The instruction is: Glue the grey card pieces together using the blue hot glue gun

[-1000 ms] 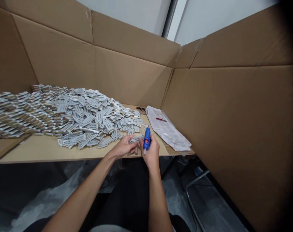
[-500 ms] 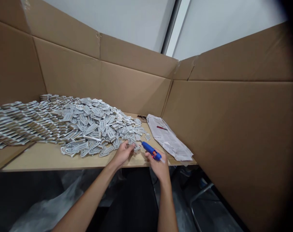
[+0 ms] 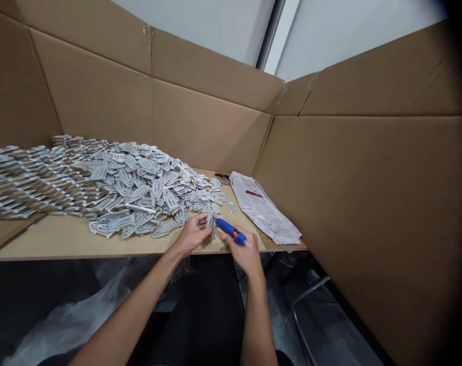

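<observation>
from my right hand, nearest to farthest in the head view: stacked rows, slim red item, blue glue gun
1. Blue glue gun: in the right hand
2. Slim red item: beyond it, on newspaper
3. Stacked rows: far left

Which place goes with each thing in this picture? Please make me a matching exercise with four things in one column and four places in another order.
Things:
1. blue glue gun
2. slim red object
3. stacked rows of pieces
4. grey piece at the glue gun's tip

Places:
A. at the far left of the view
B. in the left hand
C. on the printed paper
D. in the right hand

Right pairs: 1-D, 2-C, 3-A, 4-B
</observation>
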The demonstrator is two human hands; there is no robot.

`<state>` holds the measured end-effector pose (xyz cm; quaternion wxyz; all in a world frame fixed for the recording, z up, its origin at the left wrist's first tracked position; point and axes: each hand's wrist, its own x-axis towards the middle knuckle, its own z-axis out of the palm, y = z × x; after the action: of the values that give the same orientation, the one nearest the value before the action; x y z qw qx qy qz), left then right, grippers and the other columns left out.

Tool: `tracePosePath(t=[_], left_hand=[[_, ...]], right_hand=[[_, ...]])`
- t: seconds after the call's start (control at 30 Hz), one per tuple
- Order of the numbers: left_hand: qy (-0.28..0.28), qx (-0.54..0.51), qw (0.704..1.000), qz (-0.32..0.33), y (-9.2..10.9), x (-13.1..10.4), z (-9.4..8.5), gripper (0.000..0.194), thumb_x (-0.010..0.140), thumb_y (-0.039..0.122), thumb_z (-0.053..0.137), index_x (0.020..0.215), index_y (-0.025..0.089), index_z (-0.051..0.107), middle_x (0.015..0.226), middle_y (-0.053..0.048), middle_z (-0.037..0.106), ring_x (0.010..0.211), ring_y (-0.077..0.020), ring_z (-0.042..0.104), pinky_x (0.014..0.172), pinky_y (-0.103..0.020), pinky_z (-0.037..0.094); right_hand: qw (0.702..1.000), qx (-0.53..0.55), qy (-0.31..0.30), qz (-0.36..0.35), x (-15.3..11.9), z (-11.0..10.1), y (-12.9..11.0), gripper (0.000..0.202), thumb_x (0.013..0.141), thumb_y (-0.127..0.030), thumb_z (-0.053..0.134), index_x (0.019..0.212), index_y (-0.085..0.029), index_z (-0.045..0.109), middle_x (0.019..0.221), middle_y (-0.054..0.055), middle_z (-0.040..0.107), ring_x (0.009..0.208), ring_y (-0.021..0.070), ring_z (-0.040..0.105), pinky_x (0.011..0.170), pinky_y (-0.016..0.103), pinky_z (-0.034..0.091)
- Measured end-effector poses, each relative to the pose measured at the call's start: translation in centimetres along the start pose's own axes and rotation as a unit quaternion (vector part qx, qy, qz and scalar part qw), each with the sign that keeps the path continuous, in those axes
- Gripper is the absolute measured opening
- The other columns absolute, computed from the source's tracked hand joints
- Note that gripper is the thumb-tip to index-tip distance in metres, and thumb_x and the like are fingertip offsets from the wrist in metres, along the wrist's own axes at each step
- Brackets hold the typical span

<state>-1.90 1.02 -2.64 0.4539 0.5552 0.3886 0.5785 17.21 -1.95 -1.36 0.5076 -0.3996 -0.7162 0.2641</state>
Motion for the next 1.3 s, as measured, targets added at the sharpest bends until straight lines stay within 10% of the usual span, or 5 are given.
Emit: tracePosePath(t=[1.07, 1.3], left_hand=[[-0.02, 0.108, 0.993, 0.049, 0.7, -0.1, 0.1, 0.028, 0.072, 0.016, 0.057, 0.091, 0.017, 0.077, 0.091, -0.004, 0.078, 0.088, -0.0219, 0.068, 0.076, -0.026, 0.048], [-0.007, 0.107, 0.994, 0.022, 0.7, -0.2, 0.2, 0.027, 0.07, 0.019, 0.055, 0.089, 0.017, 0.074, 0.086, -0.004, 0.074, 0.071, -0.0171, 0.059, 0.059, -0.023, 0.041]], right_hand=[[0.997, 0.022, -0.017, 0.072, -0.1, -0.7, -0.4, 0.039, 0.088, -0.05, 0.074, 0.081, -0.013, 0.079, 0.055, -0.001, 0.058, 0.05, 0.0158, 0.054, 0.049, 0.023, 0.041], [0.999, -0.002, -0.016, 0.038, 0.0, -0.4, 0.3, 0.047, 0.09, -0.056, 0.072, 0.078, -0.011, 0.078, 0.054, -0.001, 0.055, 0.051, 0.0148, 0.052, 0.051, 0.023, 0.039]])
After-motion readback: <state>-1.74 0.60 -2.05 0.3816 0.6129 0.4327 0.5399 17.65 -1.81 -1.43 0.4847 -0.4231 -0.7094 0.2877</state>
